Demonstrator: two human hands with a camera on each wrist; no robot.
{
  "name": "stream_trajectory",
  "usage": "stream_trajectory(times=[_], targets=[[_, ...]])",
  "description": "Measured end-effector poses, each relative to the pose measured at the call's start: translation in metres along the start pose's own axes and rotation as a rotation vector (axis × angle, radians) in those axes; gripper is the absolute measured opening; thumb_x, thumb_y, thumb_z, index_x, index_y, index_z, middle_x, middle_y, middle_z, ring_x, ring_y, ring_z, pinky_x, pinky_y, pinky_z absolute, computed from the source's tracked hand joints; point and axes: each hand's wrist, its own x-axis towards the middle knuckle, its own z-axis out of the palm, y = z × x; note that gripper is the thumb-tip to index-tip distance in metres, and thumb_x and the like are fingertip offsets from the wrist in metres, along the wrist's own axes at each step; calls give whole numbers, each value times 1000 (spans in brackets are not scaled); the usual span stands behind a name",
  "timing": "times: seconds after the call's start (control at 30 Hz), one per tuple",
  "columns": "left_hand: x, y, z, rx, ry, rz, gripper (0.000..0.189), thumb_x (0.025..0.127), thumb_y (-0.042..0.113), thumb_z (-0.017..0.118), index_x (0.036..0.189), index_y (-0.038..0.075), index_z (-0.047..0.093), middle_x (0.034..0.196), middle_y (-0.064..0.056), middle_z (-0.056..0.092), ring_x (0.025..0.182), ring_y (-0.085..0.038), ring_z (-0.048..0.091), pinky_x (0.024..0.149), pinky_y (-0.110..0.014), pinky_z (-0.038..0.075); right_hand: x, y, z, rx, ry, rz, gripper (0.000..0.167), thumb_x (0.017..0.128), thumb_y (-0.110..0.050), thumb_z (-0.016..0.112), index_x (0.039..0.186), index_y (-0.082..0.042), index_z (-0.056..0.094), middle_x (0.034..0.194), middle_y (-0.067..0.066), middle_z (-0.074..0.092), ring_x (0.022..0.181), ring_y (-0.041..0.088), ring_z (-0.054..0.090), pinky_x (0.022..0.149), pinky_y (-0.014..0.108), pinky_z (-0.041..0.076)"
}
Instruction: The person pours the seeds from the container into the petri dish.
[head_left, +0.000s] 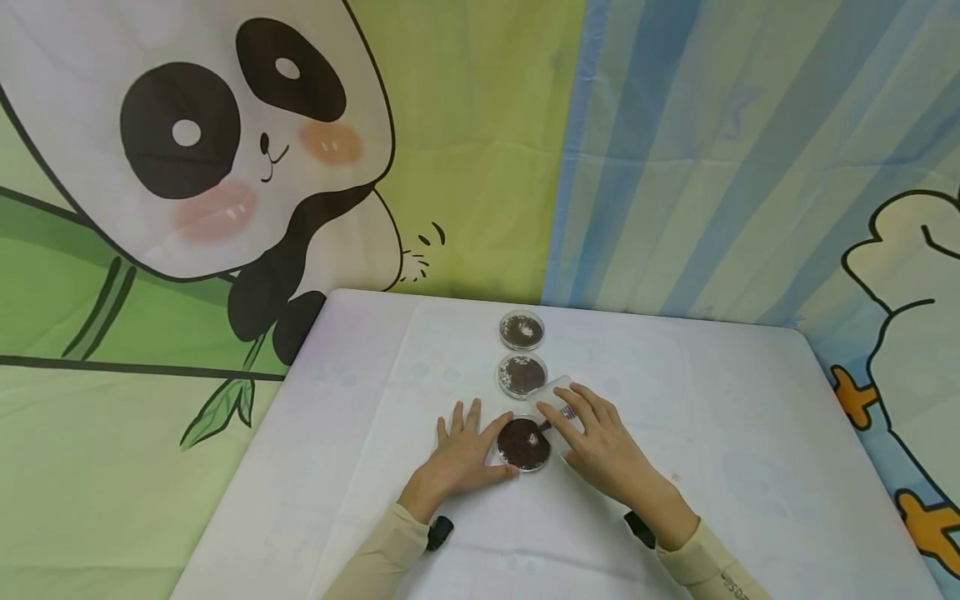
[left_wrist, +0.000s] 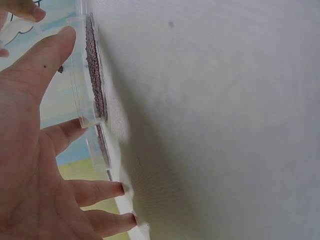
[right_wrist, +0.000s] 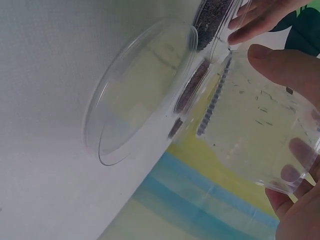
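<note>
Three clear petri dishes of dark brown granules stand in a row away from me. My left hand (head_left: 461, 462) grips the nearest petri dish (head_left: 523, 444) at its side, between thumb and index finger, with the other fingers spread. In the left wrist view the thumb (left_wrist: 55, 47) presses on this dish's wall. My right hand (head_left: 607, 450) holds a clear plastic container (right_wrist: 260, 120) tilted beside the nearest dish, its lower end by the rim. Some dark granules lie along the container's low edge. White specks dot the middle petri dish (head_left: 522, 376) and the far petri dish (head_left: 521, 331).
In the right wrist view an empty clear round lid or dish (right_wrist: 145, 90) lies on the white tablecloth (head_left: 420, 350); my right hand mostly covers it in the head view. Behind the table hangs a cartoon-printed cloth (head_left: 480, 150).
</note>
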Motion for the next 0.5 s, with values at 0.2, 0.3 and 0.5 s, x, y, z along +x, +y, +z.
stream_trajectory(times=[0.2,0.3,0.5], targets=[[0,0,0,7,1,5,87,85,68,65,157,33,32,160,-31,16,144,-56,6,106,-77,10,-3,7,5,157,42,52,110,58,-22,99,151,-9,41,145,22,42,134,45,37,100,62,37],[0,-1,0,13,-1,4,88,85,69,65,157,33,32,160,-31,15,144,-55,5,106,-77,10,-5,10,8,268,69,88,110,60,-22,99,151,-5,39,144,22,42,132,43,38,103,59,34],[0,0,0,3,-2,6,87,85,66,67,157,33,33,160,-31,15,144,-56,5,106,-77,9,-11,14,9,519,115,236,105,65,-16,96,151,-5,36,145,15,42,131,35,36,103,50,33]])
